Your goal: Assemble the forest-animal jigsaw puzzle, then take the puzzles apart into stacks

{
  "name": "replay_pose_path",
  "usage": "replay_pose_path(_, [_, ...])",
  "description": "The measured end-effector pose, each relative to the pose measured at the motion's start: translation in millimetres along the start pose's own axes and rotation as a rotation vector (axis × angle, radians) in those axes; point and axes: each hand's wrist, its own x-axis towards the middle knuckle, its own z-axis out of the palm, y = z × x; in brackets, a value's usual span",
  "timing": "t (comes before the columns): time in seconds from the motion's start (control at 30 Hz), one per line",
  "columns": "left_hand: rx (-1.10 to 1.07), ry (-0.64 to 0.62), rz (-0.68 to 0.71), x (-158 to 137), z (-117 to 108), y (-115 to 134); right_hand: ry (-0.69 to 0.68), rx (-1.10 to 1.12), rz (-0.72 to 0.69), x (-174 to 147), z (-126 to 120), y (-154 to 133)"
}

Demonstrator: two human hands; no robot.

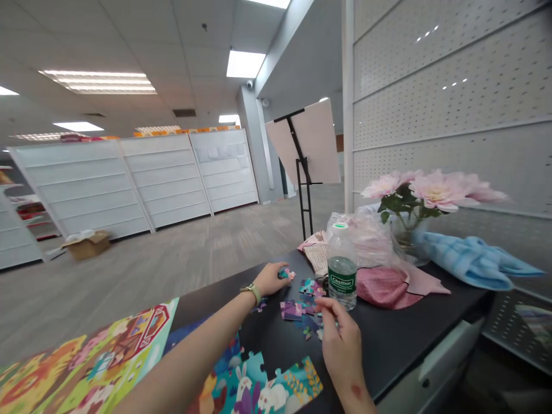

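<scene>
My left hand [269, 280] reaches over the far side of the dark table, its fingers closed on a small jigsaw puzzle piece [286, 273] in teal and pink. Nearer to me, my right hand [342, 333] has thumb and fingers drawn together just above a cluster of loose puzzle pieces [293, 310]. Whether a piece sits in that pinch, I cannot make out. More loose pieces [307, 286] lie beyond it, beside the bottle. A partly joined puzzle [259, 385] with white rabbits lies in front of me, partly hidden by my left forearm.
A clear water bottle [342, 273] with a green label stands close beyond my right hand. Behind it are pink cloth [383, 286], plastic wrapping [366, 238], a flower vase [407, 233] and blue cloth [470, 259]. A colourful picture sheet [125, 351] lies at the left.
</scene>
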Motion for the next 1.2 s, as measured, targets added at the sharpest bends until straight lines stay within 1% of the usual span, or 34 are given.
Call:
replay_pose_path(0.1, [0.001, -0.103, 0.014, 7, 5, -9, 0.071, 0.080, 0.047, 0, -4, -3])
replay_pose_path(0.23, [0.000, -0.197, -0.011, 6, 2, -15, 0.047, 0.102, 0.054, 0, -4, -4])
replay_pose_path(0.3, [-0.004, -0.220, -0.027, 4, -3, -17, 0.032, 0.108, 0.055, 1, -3, -2])
replay_pose_path(0.43, [-0.046, -0.225, -0.073, -2, -15, -17, 0.053, 0.110, 0.071, 3, 0, 2])
replay_pose_path(0.53, [-0.111, -0.179, -0.099, -13, -24, -14, 0.048, 0.091, 0.090, 3, 0, 4])
replay_pose_path(0.63, [-0.194, -0.077, -0.115, -34, -34, -12, 0.018, 0.082, 0.108, 3, 0, 5])
replay_pose_path(0.77, [-0.278, 0.084, -0.163, -76, -44, -14, -0.006, 0.087, 0.101, 4, 1, 7])
replay_pose_path(0.9, [-0.296, 0.201, -0.218, -123, -42, -13, -0.014, 0.089, 0.086, 4, 3, 8])
replay_pose_path(0.97, [-0.297, 0.229, -0.214, -142, -37, -7, 0.003, 0.104, 0.072, 2, 3, 7])
replay_pose_path(1.03, [-0.294, 0.229, -0.195, -153, -33, -1, 0.059, 0.159, 0.054, 1, 1, 5])
replay_pose_path(1.13, [-0.287, 0.196, -0.146, -160, -30, 6, 0.186, 0.264, 0.016, 3, -6, 3])
replay_pose_path(1.2, [-0.230, 0.168, -0.104, -160, -31, 8, 0.236, 0.304, 0.009, 7, -12, 3])
